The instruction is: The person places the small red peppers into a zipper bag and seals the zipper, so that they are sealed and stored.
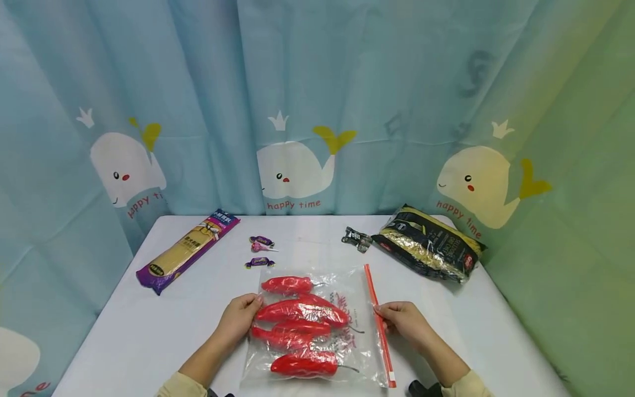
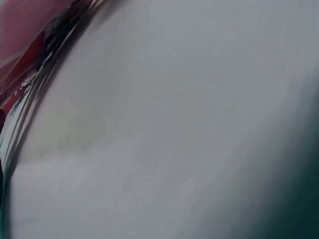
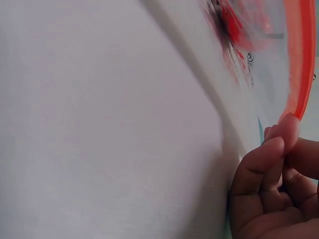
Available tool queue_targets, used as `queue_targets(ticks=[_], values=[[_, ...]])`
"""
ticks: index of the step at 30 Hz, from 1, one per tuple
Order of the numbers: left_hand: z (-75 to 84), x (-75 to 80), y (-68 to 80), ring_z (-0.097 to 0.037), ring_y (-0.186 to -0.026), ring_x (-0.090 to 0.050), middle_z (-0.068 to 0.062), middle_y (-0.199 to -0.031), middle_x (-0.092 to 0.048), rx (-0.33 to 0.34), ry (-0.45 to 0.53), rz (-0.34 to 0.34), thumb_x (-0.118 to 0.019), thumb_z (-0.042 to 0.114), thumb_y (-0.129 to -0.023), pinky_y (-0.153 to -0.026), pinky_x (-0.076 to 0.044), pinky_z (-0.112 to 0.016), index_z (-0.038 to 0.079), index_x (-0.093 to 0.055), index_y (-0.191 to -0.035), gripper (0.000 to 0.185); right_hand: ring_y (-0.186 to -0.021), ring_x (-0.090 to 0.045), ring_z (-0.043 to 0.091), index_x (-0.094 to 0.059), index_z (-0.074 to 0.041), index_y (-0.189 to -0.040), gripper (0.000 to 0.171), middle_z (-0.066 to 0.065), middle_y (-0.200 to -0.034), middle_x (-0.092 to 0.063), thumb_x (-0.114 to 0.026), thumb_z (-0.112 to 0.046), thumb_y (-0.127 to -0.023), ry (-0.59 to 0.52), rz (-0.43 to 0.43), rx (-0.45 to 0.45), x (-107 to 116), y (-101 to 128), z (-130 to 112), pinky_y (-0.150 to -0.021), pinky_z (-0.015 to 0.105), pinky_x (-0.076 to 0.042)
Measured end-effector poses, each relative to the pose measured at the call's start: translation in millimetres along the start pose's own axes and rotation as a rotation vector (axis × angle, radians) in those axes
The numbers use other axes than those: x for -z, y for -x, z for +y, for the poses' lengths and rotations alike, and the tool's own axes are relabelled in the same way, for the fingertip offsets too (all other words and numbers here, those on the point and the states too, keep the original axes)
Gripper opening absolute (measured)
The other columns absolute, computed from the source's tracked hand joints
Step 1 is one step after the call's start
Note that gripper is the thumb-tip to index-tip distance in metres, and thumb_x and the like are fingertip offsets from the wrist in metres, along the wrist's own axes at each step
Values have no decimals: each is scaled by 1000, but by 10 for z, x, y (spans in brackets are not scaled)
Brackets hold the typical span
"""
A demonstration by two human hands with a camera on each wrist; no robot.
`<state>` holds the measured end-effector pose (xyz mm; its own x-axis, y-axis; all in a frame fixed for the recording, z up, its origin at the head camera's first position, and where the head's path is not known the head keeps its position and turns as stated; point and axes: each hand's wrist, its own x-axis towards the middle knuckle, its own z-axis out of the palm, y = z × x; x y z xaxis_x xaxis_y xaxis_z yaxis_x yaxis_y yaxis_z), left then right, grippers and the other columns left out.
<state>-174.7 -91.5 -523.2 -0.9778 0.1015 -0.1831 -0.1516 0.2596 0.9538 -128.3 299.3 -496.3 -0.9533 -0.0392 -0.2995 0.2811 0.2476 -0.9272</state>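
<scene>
A clear zip bag (image 1: 359, 289) with several red chili peppers (image 1: 303, 310) inside is held between my two hands, above the front middle of the table. My left hand (image 1: 240, 315) grips its left edge, thumb on top and the other fingers mostly hidden behind. On the right edge, my right hand (image 1: 405, 321) pinches the bag by its orange-red zip strip (image 1: 384, 347). The right wrist view shows that strip (image 3: 301, 55) between thumb and fingertips of the right hand (image 3: 274, 184). Only a blurred corner of the bag (image 2: 30, 59) appears in the left wrist view.
A purple noodle pack (image 1: 190, 249) lies at the back left of the white table (image 1: 149, 336). Near it are two purple wrapped candies (image 1: 259, 262) and a lollipop (image 1: 258, 247). A small black packet (image 1: 356, 239) and a large black-gold bag (image 1: 430, 242) lie back right.
</scene>
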Motion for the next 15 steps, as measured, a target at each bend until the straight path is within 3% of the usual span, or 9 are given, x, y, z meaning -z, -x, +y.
queue_targets(ticks=[4,15], values=[[-17,20,16,-10,-44,-42,0,-56,-47,22,-10,-43,-56,20,-103,-41,-40,-25,3,-67,-90,24,-59,-56,8,-70,14,-104,29,-1,-65,-61,-61,-14,-100,38,-12,-10,6,-28,9,-57,25,-49],[9,51,-34,-10,-39,-47,-1,-54,-50,-3,-121,-79,-59,21,-103,-42,-43,-25,6,-67,-89,22,-55,-59,11,-72,10,-93,27,1,-62,-62,-64,-16,-99,137,-14,-25,3,-22,-83,-55,29,-50]])
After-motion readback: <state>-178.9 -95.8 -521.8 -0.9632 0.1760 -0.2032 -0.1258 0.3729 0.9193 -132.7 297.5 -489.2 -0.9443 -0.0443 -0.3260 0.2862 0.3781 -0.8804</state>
